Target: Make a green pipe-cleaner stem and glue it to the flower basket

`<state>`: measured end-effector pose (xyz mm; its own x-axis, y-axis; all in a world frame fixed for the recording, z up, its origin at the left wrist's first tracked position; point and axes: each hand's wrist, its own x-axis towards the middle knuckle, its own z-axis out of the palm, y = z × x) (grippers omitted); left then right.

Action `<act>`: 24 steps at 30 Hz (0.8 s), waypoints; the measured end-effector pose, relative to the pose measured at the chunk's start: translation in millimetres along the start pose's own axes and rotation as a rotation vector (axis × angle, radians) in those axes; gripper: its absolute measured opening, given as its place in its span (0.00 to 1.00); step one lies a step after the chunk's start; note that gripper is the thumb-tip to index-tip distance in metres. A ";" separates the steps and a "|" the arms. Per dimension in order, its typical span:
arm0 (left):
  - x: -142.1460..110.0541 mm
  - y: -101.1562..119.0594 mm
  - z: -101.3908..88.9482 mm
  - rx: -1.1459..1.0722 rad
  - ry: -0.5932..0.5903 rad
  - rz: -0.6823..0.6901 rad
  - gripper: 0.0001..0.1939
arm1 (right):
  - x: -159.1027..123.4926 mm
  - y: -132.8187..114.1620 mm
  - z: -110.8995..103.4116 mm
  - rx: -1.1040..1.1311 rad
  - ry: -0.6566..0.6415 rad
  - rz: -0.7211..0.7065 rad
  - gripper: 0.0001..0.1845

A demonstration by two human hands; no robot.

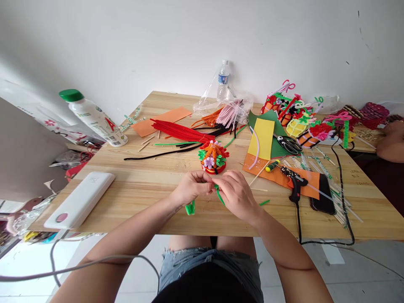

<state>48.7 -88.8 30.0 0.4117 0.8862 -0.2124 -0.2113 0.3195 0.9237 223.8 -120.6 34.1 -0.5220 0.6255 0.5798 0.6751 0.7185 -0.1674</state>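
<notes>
Close together over the table's front half, my left hand (196, 186) and my right hand (236, 191) both pinch a bright green pipe cleaner (219, 195). One part of it bends down under my right palm, and a green end sticks out to the right of that hand. A folded green piece (190, 208) hangs below my left hand. Just behind my fingertips stands a small round ornament (213, 158) of orange, red, green and lilac pipe cleaners with flower shapes on it.
Red pipe cleaners (179, 131) lie behind the ornament. Scissors (288, 145), a glue gun (296, 183) with its cord and a phone (323, 198) lie on the right. A white power bank (80, 200) and a leaning bottle (94, 118) stand left. A person's arm (391, 143) shows far right.
</notes>
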 end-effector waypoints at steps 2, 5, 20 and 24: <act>1.2 0.3 -0.3 -0.017 -0.001 -0.017 0.09 | 0.5 0.0 -1.2 0.002 0.012 -0.003 0.11; 2.5 1.4 -1.0 -0.025 -0.003 -0.022 0.09 | 1.5 0.5 -3.6 0.032 0.047 -0.002 0.10; -3.4 -7.7 -6.0 0.510 -0.216 0.529 0.02 | -4.4 10.1 -13.1 0.850 -0.331 0.763 0.12; -0.9 -4.7 -11.0 0.644 -0.393 0.791 0.04 | 1.7 10.4 -20.7 1.044 -0.499 0.908 0.14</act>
<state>39.5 -87.4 22.4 0.6423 0.5580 0.5254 -0.0842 -0.6300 0.7720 240.7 -118.4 49.9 -0.4020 0.8542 -0.3297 0.3017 -0.2164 -0.9285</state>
